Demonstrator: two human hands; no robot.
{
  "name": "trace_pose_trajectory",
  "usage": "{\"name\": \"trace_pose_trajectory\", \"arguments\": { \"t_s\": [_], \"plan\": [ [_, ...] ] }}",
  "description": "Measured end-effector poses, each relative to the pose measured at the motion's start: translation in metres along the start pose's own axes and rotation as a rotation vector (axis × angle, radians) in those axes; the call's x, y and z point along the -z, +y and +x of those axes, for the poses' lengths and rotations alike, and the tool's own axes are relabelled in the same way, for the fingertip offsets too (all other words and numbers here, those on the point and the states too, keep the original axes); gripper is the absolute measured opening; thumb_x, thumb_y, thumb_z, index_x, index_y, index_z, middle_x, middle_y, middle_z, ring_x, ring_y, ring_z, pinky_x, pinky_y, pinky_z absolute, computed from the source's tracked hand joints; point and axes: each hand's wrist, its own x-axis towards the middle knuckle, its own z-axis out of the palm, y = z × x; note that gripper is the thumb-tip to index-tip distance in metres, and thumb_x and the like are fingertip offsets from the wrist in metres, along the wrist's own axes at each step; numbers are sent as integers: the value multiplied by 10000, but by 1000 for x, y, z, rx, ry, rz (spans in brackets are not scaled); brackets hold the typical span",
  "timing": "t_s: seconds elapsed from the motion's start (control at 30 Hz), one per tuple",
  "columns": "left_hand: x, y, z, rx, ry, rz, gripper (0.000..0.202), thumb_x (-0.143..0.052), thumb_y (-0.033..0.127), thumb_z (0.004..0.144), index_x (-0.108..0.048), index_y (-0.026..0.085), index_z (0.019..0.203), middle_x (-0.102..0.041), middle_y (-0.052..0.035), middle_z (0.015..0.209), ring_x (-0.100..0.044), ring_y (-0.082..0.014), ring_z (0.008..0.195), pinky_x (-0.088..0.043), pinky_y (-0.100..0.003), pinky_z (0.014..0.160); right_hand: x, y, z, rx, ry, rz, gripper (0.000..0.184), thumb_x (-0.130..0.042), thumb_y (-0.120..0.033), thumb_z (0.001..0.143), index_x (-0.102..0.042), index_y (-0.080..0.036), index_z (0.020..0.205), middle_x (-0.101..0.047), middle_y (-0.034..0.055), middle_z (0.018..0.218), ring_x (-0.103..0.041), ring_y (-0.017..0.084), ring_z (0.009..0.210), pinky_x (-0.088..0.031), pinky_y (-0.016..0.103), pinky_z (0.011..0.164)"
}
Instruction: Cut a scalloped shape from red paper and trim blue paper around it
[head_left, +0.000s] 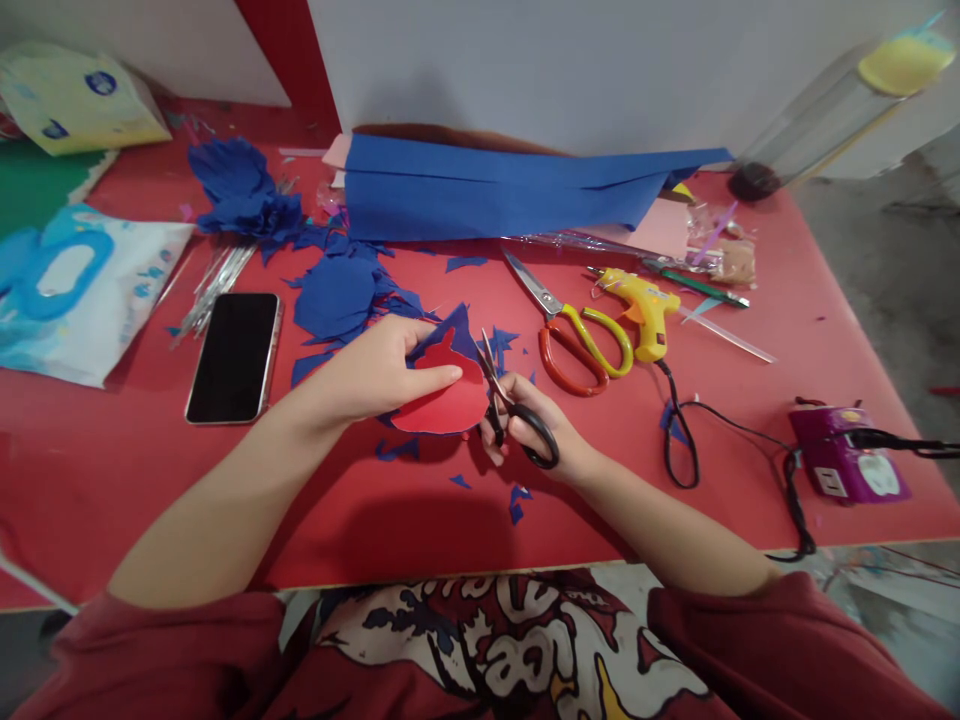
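Observation:
My left hand (390, 370) pinches a red paper cutout (442, 405) laid over a piece of blue paper (455, 328), thumb on top. Blue shows past the cutout's upper edge. In my right hand (536, 425) is a small pair of black-handled scissors (541, 440), its blades parted at the right edge of the blue paper. Left of the cutout lies a pile of cut blue paper pieces (334, 295). Small blue scraps (517, 503) are scattered on the red table (337, 520) below and around my hands.
Behind my hands lie folded blue paper sheets (487, 190), large red-and-yellow scissors (577, 345) and a yellow glue gun (641, 310) with its cord. A purple power box (851, 460) sits at right. At left are a phone (234, 358), wire stems (221, 280) and a wipes pack (90, 290).

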Motion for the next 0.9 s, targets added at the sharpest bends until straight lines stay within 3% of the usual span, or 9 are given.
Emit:
{"name": "trace_pose_trajectory", "arguments": {
  "t_s": [0.17,0.3,0.43,0.63,0.77,0.9],
  "plan": [
    [6,1,-2,49,73,83,239,-581,356,706,-630,129,765,-671,-39,762,-597,-173,685,-488,-277,612,0,0,2,-1,-67,-13,399,-621,-489,757,-340,-208,798,-524,-64,609,-513,73,468,-405,223,484],
    [7,4,-3,19,70,40,203,-583,314,720,-644,148,819,-686,-22,809,-608,-161,710,-499,-266,658,0,0,2,-7,-75,-20,404,-621,-495,752,-336,-211,791,-522,-67,600,-511,75,460,-407,226,480],
    [5,5,-3,-25,16,55,237,-573,288,730,-651,155,909,-701,-24,920,-631,-186,829,-501,-292,782,0,2,1,30,16,-23,409,-627,-500,742,-338,-216,796,-515,-73,598,-511,76,467,-401,218,470],
    [-12,-5,-1,8,-33,284,571,-586,382,720,-513,121,1222,-560,-125,1262,-547,-274,1116,-416,-397,969,1,1,4,109,198,-72,441,-724,-417,668,-343,-220,769,-511,-81,601,-494,68,460,-372,199,445],
    [-24,-9,0,-26,-87,282,526,-564,394,743,-506,165,1214,-571,-101,1247,-549,-255,1120,-428,-368,961,-1,2,6,104,348,-111,515,-804,-300,561,-331,-226,752,-460,-110,579,-434,52,460,-361,183,455],
    [-29,-9,1,-78,-70,294,451,-543,354,766,-517,161,1172,-584,-96,1216,-561,-241,1096,-435,-339,946,-1,4,7,72,387,-131,518,-797,-280,563,-326,-232,772,-443,-124,552,-395,49,411,-323,178,414]
  ]
}}
